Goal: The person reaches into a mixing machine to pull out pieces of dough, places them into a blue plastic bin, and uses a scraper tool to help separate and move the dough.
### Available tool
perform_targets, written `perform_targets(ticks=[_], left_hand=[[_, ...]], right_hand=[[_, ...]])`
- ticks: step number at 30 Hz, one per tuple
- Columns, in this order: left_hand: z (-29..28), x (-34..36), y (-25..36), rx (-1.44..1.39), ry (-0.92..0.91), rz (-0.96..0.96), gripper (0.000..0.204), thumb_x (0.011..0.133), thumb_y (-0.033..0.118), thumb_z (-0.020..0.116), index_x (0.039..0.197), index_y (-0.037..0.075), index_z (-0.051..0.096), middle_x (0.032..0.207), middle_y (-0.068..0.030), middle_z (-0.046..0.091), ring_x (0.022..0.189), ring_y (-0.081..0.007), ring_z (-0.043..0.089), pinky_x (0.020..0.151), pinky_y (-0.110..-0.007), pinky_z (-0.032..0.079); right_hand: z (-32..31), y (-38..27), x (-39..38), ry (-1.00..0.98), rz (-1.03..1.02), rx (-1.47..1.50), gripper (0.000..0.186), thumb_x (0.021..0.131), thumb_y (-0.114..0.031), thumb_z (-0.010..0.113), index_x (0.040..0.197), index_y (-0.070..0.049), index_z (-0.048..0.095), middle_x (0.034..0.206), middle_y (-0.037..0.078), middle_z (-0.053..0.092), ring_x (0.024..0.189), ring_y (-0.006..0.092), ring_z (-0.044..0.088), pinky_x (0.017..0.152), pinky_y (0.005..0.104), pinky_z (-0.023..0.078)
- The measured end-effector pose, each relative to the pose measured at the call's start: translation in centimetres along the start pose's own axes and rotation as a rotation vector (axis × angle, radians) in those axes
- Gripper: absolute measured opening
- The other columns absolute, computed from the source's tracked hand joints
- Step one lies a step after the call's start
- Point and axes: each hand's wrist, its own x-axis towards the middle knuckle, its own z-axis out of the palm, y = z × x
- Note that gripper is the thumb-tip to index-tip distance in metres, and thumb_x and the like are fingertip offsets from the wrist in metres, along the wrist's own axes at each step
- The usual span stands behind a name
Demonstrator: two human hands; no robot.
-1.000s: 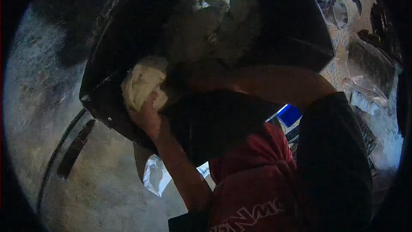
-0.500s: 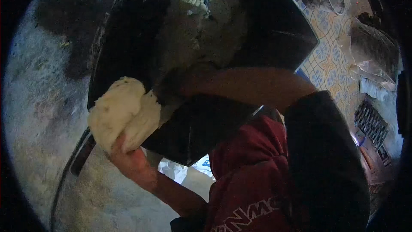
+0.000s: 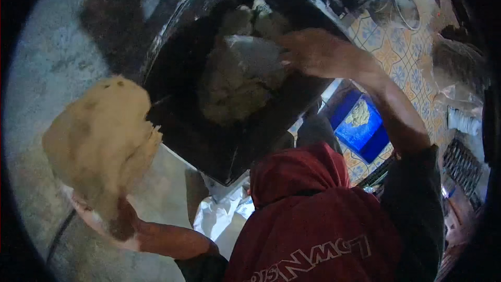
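A large, pale lump of dough (image 3: 99, 130) rests on my left hand (image 3: 112, 224), off to the left of a dark trough (image 3: 180, 143). My fingers grip it from below and are partly covered by it. Over the trough, my right hand (image 3: 313, 55) is closed around the edge of a flat greyish scraper (image 3: 255, 55). The scraper lies against more dough (image 3: 235, 96) heaped in the trough, which is dim in shadow. Smaller pale bits of dough (image 3: 258, 6) sit at its far end.
Right of the trough stands a blue container (image 3: 365, 143) with a pale mass (image 3: 359, 115) inside. A crumpled white bag (image 3: 222, 211) is below the trough's near corner. Patterned tiles (image 3: 399, 57) cover the right side, with a dark slotted rack (image 3: 462, 164) and a round hoop (image 3: 407, 8).
My left hand has carried the dough lump left, away from the trough. My right hand has moved from the trough's near left to its far right, and the scraper and blue container now show.
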Motion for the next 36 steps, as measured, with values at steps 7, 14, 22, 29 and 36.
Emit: perform_targets(ticks=[7,14,22,29,36], left_hand=[[15.3,-4.1,13.8,-0.224,-0.874,0.615,0.089,0.064,0.011,0.082,0.138,-0.004,0.036,0.131,-0.0251,0.049,0.121,-0.0363,0.050,0.100,-0.042,0.043],[29.9,-23.0,23.5,-0.215,-1.748,0.682,0.087,0.067,0.008,0.079,0.142,0.006,0.035,0.134,-0.0225,0.047,0.122,-0.0370,0.049,0.100,-0.041,0.041],[50.9,-56.1,20.2,0.216,-2.091,1.151,0.079,0.073,0.006,0.071,0.143,0.006,0.034,0.133,-0.0253,0.047,0.123,-0.0420,0.045,0.100,-0.040,0.039],[62.5,-81.5,10.8,-0.270,-2.418,0.474,0.086,0.070,0.003,0.075,0.144,0.002,0.029,0.138,-0.0231,0.043,0.127,-0.0319,0.045,0.103,-0.036,0.037],[75.0,-98.9,-17.5,0.052,-2.079,0.116,0.103,0.070,0.003,0.076,0.147,-0.001,0.007,0.144,-0.0221,0.031,0.132,-0.0323,0.035,0.108,-0.040,0.032]], right_hand=[[-14.9,-9.6,-11.4,0.170,1.600,0.571,0.037,0.091,-0.016,0.052,0.125,-0.003,0.051,0.105,0.011,0.062,0.077,0.0153,0.061,0.059,0.0268,0.051],[-5.6,-28.9,-36.9,0.806,2.119,0.439,0.030,0.092,-0.019,0.051,0.116,0.000,0.054,0.081,0.009,0.062,0.063,0.0161,0.060,0.047,0.0297,0.048],[15.1,-51.1,-49.8,0.813,2.644,0.405,0.026,0.089,-0.024,0.057,0.101,0.000,0.057,0.074,0.014,0.062,0.062,0.0263,0.062,0.056,0.0387,0.048],[25.9,-59.4,-54.2,0.931,2.916,0.464,0.030,0.091,-0.021,0.054,0.114,-0.001,0.054,0.075,0.018,0.064,0.068,0.0314,0.064,0.061,0.0407,0.048],[41.2,-55.7,-56.5,1.176,3.013,0.775,0.028,0.085,-0.015,0.062,0.108,-0.003,0.055,0.076,0.020,0.062,0.074,0.0403,0.062,0.065,0.0460,0.047]])
